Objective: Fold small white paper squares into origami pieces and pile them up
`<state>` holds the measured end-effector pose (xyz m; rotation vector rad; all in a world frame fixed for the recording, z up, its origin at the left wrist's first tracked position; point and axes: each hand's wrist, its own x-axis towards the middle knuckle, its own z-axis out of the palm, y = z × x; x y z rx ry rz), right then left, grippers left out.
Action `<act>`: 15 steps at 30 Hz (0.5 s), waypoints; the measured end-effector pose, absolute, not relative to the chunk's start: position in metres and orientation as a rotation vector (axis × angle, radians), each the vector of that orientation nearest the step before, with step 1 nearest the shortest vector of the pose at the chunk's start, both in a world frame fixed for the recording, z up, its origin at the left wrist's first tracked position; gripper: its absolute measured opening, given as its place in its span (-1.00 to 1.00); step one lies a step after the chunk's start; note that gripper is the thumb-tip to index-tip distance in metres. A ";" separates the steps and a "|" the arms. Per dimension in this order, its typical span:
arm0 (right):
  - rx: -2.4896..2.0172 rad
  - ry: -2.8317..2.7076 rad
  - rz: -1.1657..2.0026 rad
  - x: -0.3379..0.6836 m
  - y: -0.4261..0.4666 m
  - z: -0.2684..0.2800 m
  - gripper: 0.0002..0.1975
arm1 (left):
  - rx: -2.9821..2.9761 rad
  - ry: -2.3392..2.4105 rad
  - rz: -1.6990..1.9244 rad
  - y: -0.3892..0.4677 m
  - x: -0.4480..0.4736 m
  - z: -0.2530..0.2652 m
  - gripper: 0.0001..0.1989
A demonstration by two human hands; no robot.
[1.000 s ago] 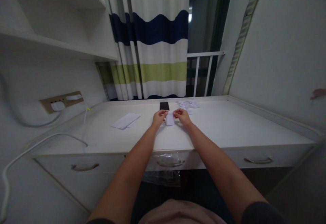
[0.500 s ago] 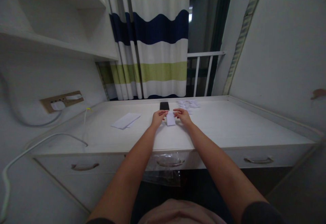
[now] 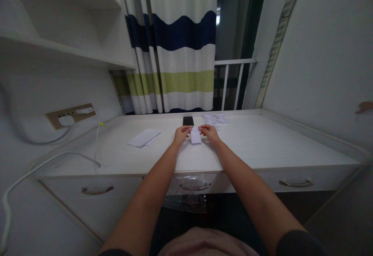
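Between my two hands is a small white piece of paper (image 3: 195,136), longer than it is wide, held just over the desk. My left hand (image 3: 182,133) pinches its upper left edge, fingers closed. On the other side, my right hand (image 3: 208,132) has its fingers closed on the upper right edge. A dark phone-like slab (image 3: 188,121) lies flat just beyond my left hand. Past my right hand is a loose heap of small white paper pieces (image 3: 215,119). Larger white sheets (image 3: 143,137) lie to the left, overlapping.
The white desk (image 3: 262,143) has a raised back edge and drawers with metal handles (image 3: 296,183). A white cable (image 3: 72,153) crosses its left side from the wall. Clear plastic (image 3: 189,203) hangs below the middle drawer. A striped curtain (image 3: 186,61) hangs behind.
Both hands keep nearly the same place and grip. The lower end of the paper has shifted very slightly toward me.
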<state>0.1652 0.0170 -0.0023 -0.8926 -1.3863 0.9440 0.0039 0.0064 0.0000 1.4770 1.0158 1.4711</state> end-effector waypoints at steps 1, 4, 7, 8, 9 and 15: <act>-0.898 -1.389 0.944 0.165 0.018 -0.003 -0.77 | 1.477 1.017 1.470 0.006 0.004 0.000 -0.75; -0.913 -1.393 0.944 0.166 0.019 -0.003 -0.79 | 1.482 1.016 1.472 0.006 0.004 0.000 -0.75; -0.922 -1.399 0.950 0.165 0.021 -0.004 -0.81 | 1.483 1.010 1.476 0.007 0.005 0.000 -0.76; -0.926 -1.400 0.953 0.164 0.021 -0.004 -0.81 | 1.482 1.010 1.478 0.007 0.005 0.000 -0.77; -0.930 -1.400 0.955 0.164 0.021 -0.004 -0.82 | 1.481 1.010 1.481 0.007 0.005 0.000 -0.79; -0.932 -1.409 0.944 0.162 0.019 -0.003 -0.84 | 1.495 1.031 1.503 0.005 0.007 0.003 -0.80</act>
